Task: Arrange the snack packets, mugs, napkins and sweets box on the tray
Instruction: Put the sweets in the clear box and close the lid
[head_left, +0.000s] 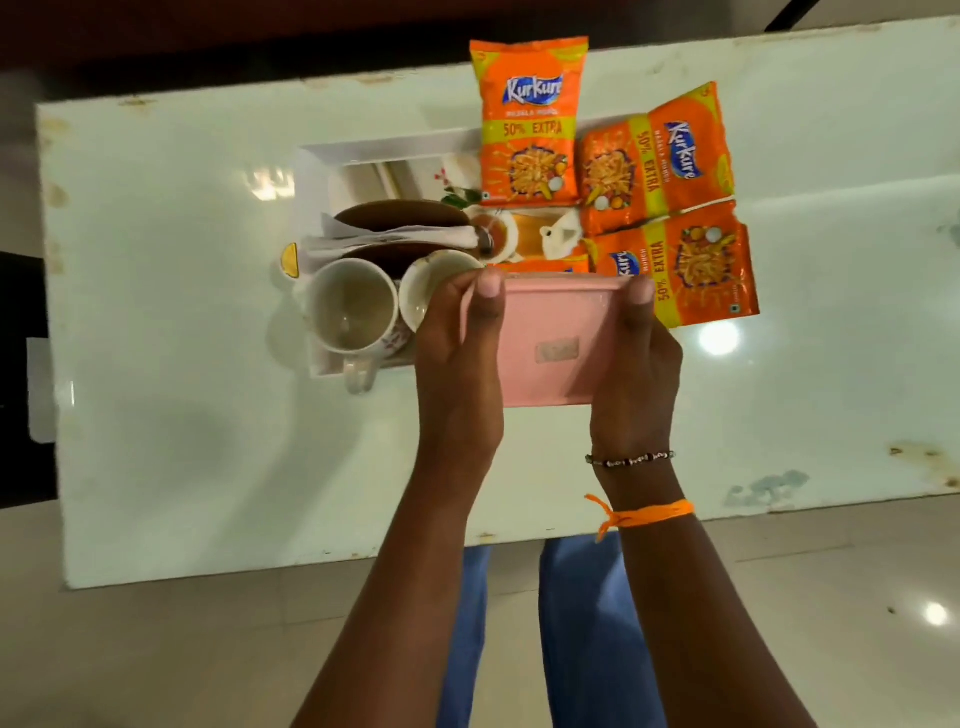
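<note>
I hold a pink sweets box (553, 348) with both hands, just above the near edge of the white tray (311, 171). My left hand (457, 353) grips its left side, my right hand (636, 364) its right side, thumbs on top. On the tray's left stand two white mugs (350, 312) (434, 283), with folded napkins (363, 239) between brown plates behind them. Three orange snack packets (530, 119) (657, 156) (680, 265) lie over the tray's right part; a further one peeks out behind the box.
The tray sits on a glossy white table (182, 364) whose near edge runs in front of my legs. A printed picture of a teapot and cup (530, 236) shows on the tray's floor. Tiled floor lies below the table.
</note>
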